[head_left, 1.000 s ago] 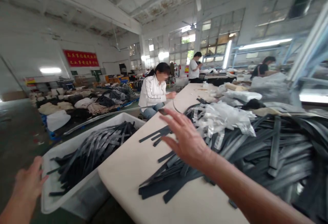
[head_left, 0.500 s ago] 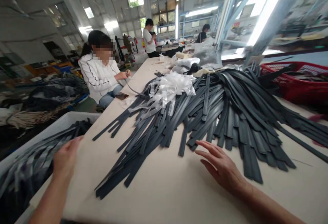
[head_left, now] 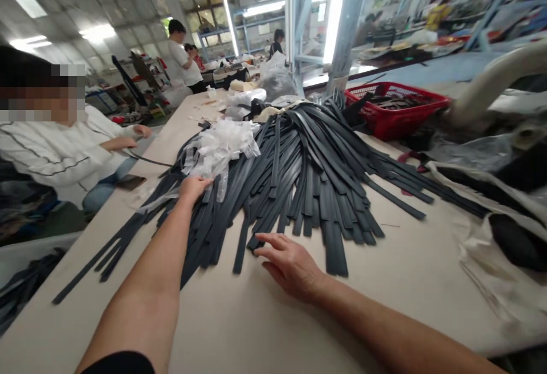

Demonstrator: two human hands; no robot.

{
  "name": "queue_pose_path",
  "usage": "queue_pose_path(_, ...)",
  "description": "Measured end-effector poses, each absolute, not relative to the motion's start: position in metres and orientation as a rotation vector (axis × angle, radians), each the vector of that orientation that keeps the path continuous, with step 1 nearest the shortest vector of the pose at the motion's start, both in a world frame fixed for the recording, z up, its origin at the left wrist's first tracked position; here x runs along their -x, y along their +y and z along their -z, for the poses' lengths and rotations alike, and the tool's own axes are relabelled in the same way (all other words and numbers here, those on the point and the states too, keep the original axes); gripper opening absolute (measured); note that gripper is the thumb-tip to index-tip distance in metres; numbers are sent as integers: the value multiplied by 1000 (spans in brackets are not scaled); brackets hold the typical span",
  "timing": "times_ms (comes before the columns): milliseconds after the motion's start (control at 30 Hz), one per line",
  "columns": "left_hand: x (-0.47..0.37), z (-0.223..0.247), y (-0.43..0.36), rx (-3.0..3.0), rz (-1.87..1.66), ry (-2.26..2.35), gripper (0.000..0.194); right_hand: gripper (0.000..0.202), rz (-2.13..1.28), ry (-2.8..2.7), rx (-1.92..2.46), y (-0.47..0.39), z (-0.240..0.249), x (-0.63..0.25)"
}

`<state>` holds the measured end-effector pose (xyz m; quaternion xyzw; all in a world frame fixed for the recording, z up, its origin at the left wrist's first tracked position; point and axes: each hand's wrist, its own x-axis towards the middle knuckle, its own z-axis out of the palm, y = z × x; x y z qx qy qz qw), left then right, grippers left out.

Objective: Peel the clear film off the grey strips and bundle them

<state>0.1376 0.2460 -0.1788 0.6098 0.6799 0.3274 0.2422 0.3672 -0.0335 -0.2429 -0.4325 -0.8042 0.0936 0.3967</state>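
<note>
The left hand (head_left: 195, 187), fingers narrowed, meets the plastic ribbons (head_left: 222, 143); whether it grips any, I cannot tell. Pulling there could drag the dark strips (head_left: 273, 191) heaped mid-table beneath. The right hand (head_left: 288, 263), loosely open at their near ends, could catch two, since they overlap.

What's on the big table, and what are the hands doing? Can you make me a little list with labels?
Table: pale, big
Strips: dark, flat, in a spread-out pile
Plastic: whitish, crumpled, on the strips
Left hand: at the plastic's near edge; grip unclear
Right hand: fingers spread at the strips' near ends
Basket: red, behind the strips, to the right
</note>
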Motion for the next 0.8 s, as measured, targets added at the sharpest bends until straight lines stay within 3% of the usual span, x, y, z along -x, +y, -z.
queue_pose_path(233,-150,153,213,-1488,-1075,1647,14,27,-355,-2084,1161,-36,239,-364)
queue_pose_path(400,-136,137,136,-1241,-1122,1396,12,23,-693,-1895,1159,-33,238,-365)
queue_pose_path(567,-135,168,13,-850,-1130,1133,21,23,-907,-1656,1144,-28,235,-358)
queue_pose_path(667,-148,193,-50,-729,-1099,1048,34,39,-1142,-1597,1066,-34,226,-344)
queue_pose_path(800,-167,214,-98,-689,-1029,973,33,53,-1393,-1585,957,-45,210,-322)
